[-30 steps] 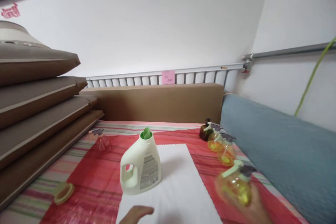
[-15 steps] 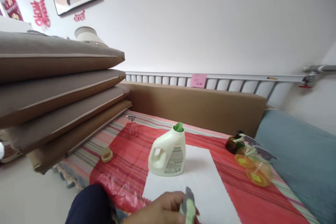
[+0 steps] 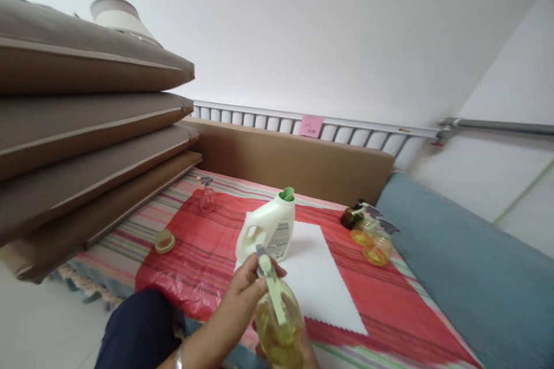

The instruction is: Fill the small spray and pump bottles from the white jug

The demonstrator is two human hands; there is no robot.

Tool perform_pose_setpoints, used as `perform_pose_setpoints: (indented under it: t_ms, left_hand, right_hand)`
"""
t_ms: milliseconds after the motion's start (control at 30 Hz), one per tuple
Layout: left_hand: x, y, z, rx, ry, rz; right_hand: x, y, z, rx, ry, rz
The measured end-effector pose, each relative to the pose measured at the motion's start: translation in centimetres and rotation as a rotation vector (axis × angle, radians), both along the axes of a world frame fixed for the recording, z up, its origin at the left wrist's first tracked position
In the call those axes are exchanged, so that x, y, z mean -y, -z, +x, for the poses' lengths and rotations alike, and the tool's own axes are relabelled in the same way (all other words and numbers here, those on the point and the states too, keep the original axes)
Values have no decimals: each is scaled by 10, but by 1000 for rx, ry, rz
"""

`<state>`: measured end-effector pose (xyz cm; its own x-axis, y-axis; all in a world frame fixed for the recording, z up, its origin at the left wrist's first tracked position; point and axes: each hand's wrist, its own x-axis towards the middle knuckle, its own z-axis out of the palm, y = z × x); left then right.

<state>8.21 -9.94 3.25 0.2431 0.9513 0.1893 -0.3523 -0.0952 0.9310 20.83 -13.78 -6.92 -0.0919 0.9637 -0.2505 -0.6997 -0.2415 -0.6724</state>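
Note:
A clear spray bottle [image 3: 288, 337] with yellowish liquid is held up close in front of me, tilted. My left hand [image 3: 242, 294], with a bracelet at the wrist, has its fingers closed around the grey and pale green spray head. Low in the view, my right hand [image 3: 308, 353] grips the lower body of the bottle, partly hidden behind it. Just beyond stands a white detergent jug [image 3: 264, 222] with a green opening and no cap on it. It rests at the edge of a white sheet [image 3: 318, 277].
Several spray bottles [image 3: 377, 251] with yellow liquid and a dark bottle [image 3: 350, 218] stand at the right. An empty-looking spray bottle [image 3: 208, 200] and a pale cap [image 3: 164, 241] sit left on red plastic [image 3: 194, 236]. Stacked cushions [image 3: 95, 118] rise at the left.
The spray bottle has risen into view, and my right hand now shows at its lower body. My view has turned right and down.

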Motion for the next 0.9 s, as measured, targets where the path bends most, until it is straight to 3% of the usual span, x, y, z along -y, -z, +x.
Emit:
perform_pose_setpoints:
  t_ms: [100,267,433,500,667,900]
  left_hand:
    - [-5,0,-2,63,-61,-34]
    - [-17,-1,-16,89,136,-55]
    - [-22,1,-12,176,-58,-49]
    - [-20,1,-8,192,-75,-39]
    - [-16,2,-10,89,116,-85]
    - [-13,5,3,53,-191,-59]
  right_hand:
    - [-2,-3,-7,-75,121,82]
    - [0,-7,-15,-203,-5,89]
    - [3,-12,-22,-150,123,160]
    - [2,-12,-21,-156,113,156]
    - [2,-5,-15,-188,56,130]
    - [4,-19,-9,-106,91,203]
